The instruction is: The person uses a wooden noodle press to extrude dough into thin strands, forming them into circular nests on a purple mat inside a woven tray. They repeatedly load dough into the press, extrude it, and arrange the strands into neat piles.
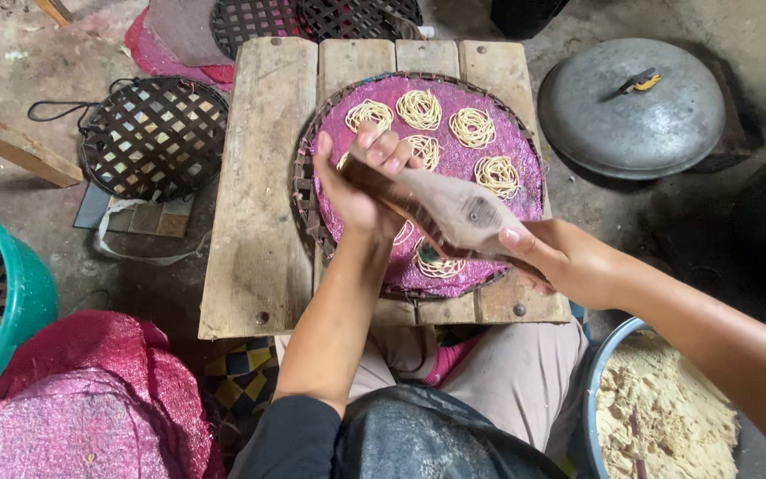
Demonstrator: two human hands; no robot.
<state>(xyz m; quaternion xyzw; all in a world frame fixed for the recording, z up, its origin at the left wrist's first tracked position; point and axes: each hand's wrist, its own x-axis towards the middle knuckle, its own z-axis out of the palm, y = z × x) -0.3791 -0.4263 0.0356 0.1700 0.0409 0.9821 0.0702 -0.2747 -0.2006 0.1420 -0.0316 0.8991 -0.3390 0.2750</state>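
Mid-pressing: left hand point(361, 191) wrapped around the top of a wooden noodle press point(449, 211), right hand point(565, 262) clenched on its lower handle, both closed tight, squeezing over a round woven tray point(305, 200) lined with pink mesh point(480, 164). Seven or so noodle nests point(419, 109) already laid, mostly along the far half. Probably next: shifting the press over bare mesh near the tray's near right edge. Little spare room on the wooden bench point(259, 195); metal lid point(631, 106) well apart, dough basin point(658, 408) beside the right knee.
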